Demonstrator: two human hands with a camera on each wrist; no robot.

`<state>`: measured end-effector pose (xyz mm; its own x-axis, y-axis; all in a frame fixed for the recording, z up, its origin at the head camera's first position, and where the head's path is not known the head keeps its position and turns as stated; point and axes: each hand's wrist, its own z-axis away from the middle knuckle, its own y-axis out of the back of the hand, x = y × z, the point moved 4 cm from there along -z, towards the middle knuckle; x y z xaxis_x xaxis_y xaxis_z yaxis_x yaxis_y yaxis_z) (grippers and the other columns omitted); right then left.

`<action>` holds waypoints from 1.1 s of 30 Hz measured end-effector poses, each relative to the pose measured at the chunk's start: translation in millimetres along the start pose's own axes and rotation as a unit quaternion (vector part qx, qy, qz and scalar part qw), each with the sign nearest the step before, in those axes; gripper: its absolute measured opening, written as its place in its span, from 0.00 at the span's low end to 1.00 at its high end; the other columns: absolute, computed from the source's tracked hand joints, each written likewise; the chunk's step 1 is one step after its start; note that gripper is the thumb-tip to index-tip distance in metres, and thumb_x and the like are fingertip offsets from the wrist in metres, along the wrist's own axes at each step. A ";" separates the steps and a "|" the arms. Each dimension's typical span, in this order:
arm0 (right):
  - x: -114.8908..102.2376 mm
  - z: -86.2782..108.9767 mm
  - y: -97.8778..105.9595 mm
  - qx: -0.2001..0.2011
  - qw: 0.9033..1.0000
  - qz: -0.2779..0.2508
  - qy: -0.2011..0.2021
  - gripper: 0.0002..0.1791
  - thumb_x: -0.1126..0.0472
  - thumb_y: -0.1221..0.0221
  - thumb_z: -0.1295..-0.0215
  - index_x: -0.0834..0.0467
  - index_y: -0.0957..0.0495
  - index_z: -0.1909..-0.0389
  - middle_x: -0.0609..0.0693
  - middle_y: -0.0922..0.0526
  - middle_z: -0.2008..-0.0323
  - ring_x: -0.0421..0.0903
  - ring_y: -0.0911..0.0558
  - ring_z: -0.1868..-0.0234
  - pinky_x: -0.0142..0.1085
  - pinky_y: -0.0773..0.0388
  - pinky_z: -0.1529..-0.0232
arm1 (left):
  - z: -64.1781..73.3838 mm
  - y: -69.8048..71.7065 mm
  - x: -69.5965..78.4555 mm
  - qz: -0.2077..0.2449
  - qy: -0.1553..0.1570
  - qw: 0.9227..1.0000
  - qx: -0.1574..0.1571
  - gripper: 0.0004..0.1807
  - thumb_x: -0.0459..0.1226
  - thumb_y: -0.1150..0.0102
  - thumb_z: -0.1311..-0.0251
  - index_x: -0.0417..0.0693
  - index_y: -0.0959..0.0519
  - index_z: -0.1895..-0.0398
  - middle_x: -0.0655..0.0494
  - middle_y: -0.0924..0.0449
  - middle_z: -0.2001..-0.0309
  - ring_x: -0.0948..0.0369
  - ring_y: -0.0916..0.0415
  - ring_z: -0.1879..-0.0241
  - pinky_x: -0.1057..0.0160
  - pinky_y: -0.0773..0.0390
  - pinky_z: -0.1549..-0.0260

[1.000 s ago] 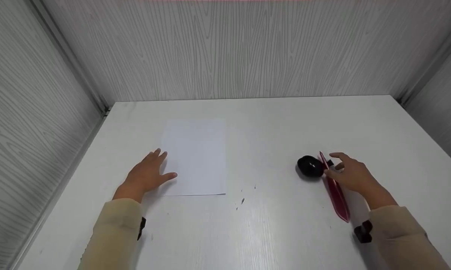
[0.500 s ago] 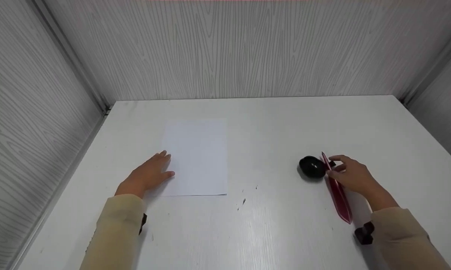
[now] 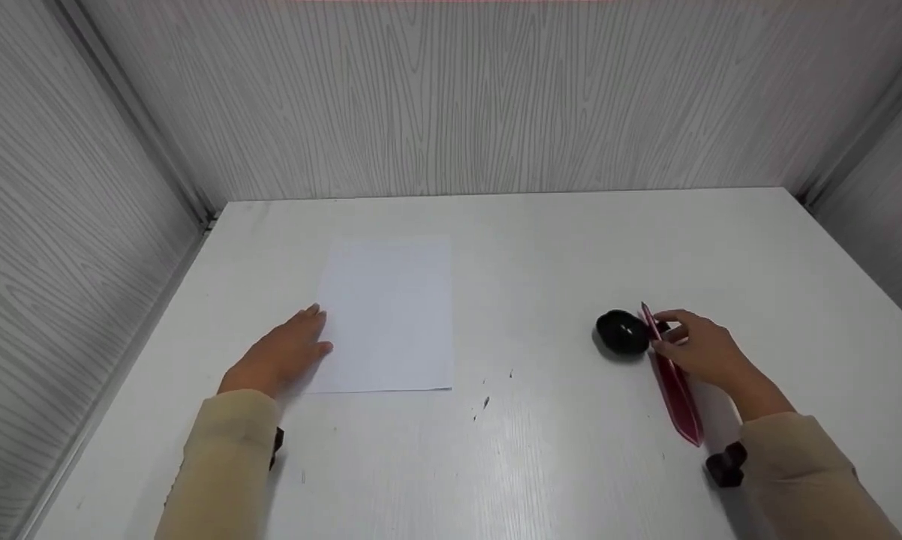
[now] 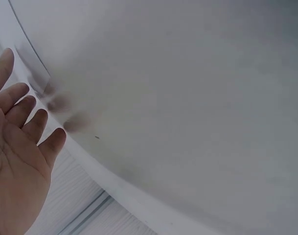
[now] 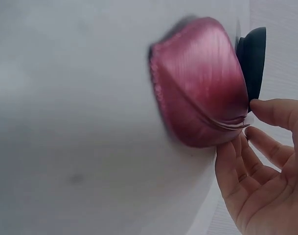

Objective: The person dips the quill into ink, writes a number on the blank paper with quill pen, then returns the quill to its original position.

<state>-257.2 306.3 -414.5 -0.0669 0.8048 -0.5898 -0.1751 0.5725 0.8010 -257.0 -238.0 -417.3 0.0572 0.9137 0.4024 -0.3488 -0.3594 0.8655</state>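
Observation:
My left hand [image 3: 278, 356] lies at the left edge of a white sheet of paper [image 3: 391, 315], its fingers extended and holding nothing. In the left wrist view, that hand's fingers [image 4: 35, 125] are spread beside the sheet's corner [image 4: 34, 63]. My right hand [image 3: 702, 349] pinches the upper part of a shiny red, pouch-like thing [image 3: 676, 401], long and narrow from above. Its seamed, creased side [image 5: 202, 83] faces the right wrist camera. Against the pouch's left side sits a glossy black rounded thing [image 3: 622, 332], cup-shaped from the side [image 5: 254, 63]; its kind is unclear.
Everything lies on a white tabletop [image 3: 541, 262] with a few dark scuffs [image 3: 486, 403]. Grey wood-grain panels enclose it at the back [image 3: 466, 97], left [image 3: 61, 247] and right [image 3: 886, 202]. Both sleeves [image 3: 226, 457] are beige.
My left hand has slid back leftward from over the paper to its left edge. My right fingers have drawn in slightly on the red pouch, which stays in place.

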 end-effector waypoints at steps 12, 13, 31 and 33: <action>-1.3 1.5 -0.1 0.004 1.000 -0.003 0.019 0.27 0.62 0.43 0.34 0.67 0.35 0.36 0.65 0.21 0.55 0.58 0.20 0.56 0.44 0.23 0.63 | 5.2 -0.2 -3.5 0.004 0.000 1.000 0.000 0.33 0.47 0.60 0.26 0.45 0.54 0.24 0.50 0.61 0.24 0.48 0.67 0.27 0.42 0.62 0.33; -1.1 1.4 -0.2 0.004 1.000 -0.004 0.020 0.27 0.62 0.43 0.34 0.67 0.35 0.36 0.65 0.21 0.55 0.58 0.20 0.56 0.44 0.23 0.62 | 5.2 -0.2 -3.5 0.003 0.000 1.000 0.001 0.33 0.47 0.59 0.26 0.45 0.54 0.25 0.49 0.61 0.24 0.47 0.67 0.27 0.42 0.62 0.33; 1.0 6.9 3.1 -0.004 0.999 -0.039 0.008 0.29 0.58 0.42 0.32 0.64 0.37 0.34 0.66 0.22 0.53 0.54 0.19 0.57 0.39 0.23 0.65 | 8.4 -9.0 5.7 0.005 -0.001 1.000 0.008 0.33 0.45 0.57 0.27 0.45 0.53 0.25 0.51 0.60 0.24 0.49 0.66 0.27 0.43 0.60 0.33; 0.7 8.4 4.0 -0.005 0.999 -0.040 0.009 0.29 0.57 0.42 0.32 0.64 0.37 0.34 0.66 0.23 0.52 0.54 0.19 0.57 0.39 0.22 0.65 | 8.0 -10.3 7.9 0.005 -0.002 1.000 0.008 0.33 0.45 0.56 0.27 0.45 0.52 0.25 0.51 0.60 0.25 0.49 0.65 0.27 0.43 0.59 0.33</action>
<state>-249.7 310.4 -410.8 -0.0696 0.7534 -0.6539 -0.1903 0.6334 0.7500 -245.5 -228.6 -420.6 0.0587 0.9095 0.4116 -0.3335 -0.3708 0.8668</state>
